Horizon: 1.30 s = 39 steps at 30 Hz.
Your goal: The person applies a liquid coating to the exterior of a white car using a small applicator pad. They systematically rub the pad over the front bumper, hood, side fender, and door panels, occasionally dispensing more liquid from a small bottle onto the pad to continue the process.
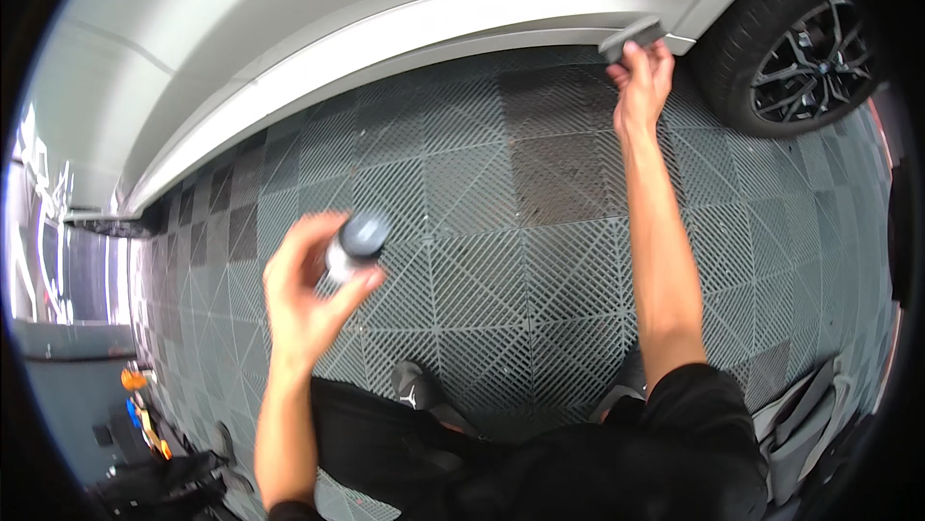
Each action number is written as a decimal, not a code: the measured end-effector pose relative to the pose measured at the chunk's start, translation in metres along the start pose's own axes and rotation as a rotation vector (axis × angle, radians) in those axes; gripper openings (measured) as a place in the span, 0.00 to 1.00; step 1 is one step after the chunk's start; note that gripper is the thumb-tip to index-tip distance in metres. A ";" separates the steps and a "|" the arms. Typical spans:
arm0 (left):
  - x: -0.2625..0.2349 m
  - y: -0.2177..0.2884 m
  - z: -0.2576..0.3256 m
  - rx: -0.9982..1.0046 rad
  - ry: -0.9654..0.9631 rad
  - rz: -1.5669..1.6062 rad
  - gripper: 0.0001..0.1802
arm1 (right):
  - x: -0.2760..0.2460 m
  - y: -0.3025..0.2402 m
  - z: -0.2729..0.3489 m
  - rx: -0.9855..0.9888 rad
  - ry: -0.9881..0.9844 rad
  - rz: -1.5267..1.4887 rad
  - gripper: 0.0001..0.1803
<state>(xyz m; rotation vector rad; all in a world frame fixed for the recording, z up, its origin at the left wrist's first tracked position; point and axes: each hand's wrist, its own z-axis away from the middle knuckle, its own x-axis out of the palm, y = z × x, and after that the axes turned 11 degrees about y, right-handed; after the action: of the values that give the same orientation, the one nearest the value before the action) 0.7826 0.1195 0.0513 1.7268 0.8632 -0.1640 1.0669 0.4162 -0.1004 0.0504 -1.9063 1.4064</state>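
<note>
My right hand (641, 78) reaches far forward and grips a grey sponge pad (631, 36), pressed against the lower sill of a white car (385, 39), just behind the wheel. Nearer to me and to the left, my left hand (306, 294) is raised and holds a small bottle with a grey cap (358, 240), its cap pointing toward the camera. The bottle's body is mostly hidden by my fingers.
A black tyre with a dark alloy rim (800, 49) stands at the upper right. Grey ribbed floor tiles (520, 261) cover the ground. My black-clad knees and a shoe (416, 388) are below. Orange and blue items (140, 405) lie at lower left.
</note>
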 end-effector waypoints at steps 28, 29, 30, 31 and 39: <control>0.069 -0.020 -0.081 0.736 -0.228 -0.694 0.22 | 0.010 0.008 0.206 0.846 -0.543 -0.392 0.33; 0.069 -0.020 -0.080 0.704 -0.230 -0.674 0.22 | 0.010 0.011 0.206 0.867 -0.533 -0.427 0.33; 0.069 -0.021 -0.079 0.671 -0.233 -0.653 0.22 | 0.010 0.014 0.206 0.887 -0.522 -0.463 0.32; 0.069 -0.023 -0.079 0.595 -0.237 -0.602 0.23 | 0.009 0.017 0.207 0.907 -0.511 -0.498 0.31; 0.078 -0.039 -0.067 0.254 -0.169 -0.222 0.25 | 0.002 0.016 0.204 1.145 -0.405 -0.825 0.28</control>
<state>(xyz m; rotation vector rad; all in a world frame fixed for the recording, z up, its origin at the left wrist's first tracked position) 0.7933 0.2178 0.0039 1.8164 0.9381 -0.5815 0.9486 0.2533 -0.1347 1.5459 -0.8545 1.6991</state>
